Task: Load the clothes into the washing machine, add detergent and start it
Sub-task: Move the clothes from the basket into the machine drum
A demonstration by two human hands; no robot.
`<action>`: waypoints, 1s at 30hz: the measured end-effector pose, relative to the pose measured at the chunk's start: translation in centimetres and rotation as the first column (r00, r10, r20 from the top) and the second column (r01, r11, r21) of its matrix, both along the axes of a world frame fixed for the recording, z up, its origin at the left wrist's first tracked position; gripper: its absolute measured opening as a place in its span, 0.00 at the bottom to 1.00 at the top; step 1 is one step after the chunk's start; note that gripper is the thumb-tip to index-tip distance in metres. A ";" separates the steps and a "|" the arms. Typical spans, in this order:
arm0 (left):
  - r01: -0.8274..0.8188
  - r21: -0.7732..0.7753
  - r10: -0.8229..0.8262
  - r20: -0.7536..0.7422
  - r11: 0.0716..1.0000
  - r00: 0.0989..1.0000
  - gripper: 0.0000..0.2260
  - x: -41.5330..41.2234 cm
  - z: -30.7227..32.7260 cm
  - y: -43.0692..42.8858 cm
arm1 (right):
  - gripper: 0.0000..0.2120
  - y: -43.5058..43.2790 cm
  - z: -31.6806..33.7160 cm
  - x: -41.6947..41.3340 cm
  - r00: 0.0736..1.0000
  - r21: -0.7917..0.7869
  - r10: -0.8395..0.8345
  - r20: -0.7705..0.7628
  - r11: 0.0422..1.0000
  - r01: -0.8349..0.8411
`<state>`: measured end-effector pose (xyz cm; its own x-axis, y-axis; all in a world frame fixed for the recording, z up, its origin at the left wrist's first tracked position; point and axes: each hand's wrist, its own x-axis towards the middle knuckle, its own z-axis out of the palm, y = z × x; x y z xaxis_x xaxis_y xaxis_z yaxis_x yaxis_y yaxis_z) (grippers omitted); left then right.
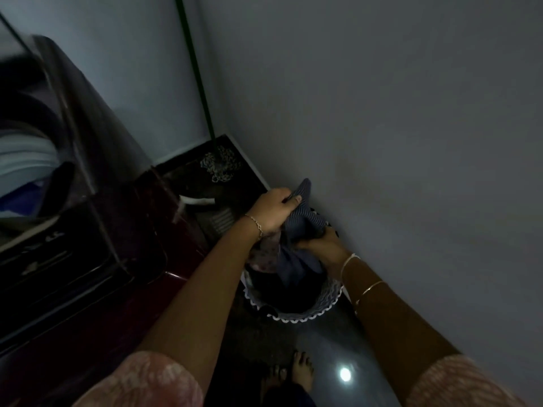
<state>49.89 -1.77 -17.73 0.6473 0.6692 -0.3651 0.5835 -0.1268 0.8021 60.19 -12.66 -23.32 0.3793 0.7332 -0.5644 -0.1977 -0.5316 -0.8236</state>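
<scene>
While the room is dim, a laundry basket [305, 314] with a white zigzag trim stands on the floor [329, 348] against the right-hand wall [382, 142]. Clothes [291, 259] fill it: a striped blue-grey garment [305, 214] on top, a pale patterned piece at its left side, and darker cloth lower down that is too shadowed to make out. Both hands reach into the basket. The left hand [273, 211], a thin bracelet on its wrist, is clenched around the upper part of the striped garment, thumb pressed on the cloth, lifting that end above the rim. The right hand [321, 245], bangles on its wrist, is closed on a lower fold of the same garment. To the left stands a dark red washing machine [88, 259] with its lid [88, 113] raised; inside the drum [26, 160] lie pale and blue cloth shapes, blurred. In the far corner a green-handled mop [219, 163] leans against the wall. Bare feet [293, 374] show at the bottom edge.
</scene>
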 end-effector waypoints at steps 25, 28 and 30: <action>-0.473 -0.643 0.753 0.263 0.603 0.603 0.04 -3.1 13.0 1.7 | 0.11 1.6 16.7 1.6 0.996 0.106 -0.062 0.060 0.993 0.055; -0.437 -0.611 0.674 0.225 0.660 0.703 0.10 -3.9 13.2 0.1 | 0.09 2.8 20.9 1.6 0.997 0.172 -0.072 0.018 0.983 0.068; -0.402 -0.561 0.585 0.188 0.723 0.789 0.14 -4.6 13.5 -1.0 | 0.09 3.6 23.6 1.4 0.995 0.210 -0.099 0.001 0.973 0.096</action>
<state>45.30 -2.82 -4.26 0.4109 0.7282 -0.5484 0.1397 0.5442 0.8273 61.59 -9.02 0.24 0.4606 0.7937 -0.3973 -0.2298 -0.3257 -0.9171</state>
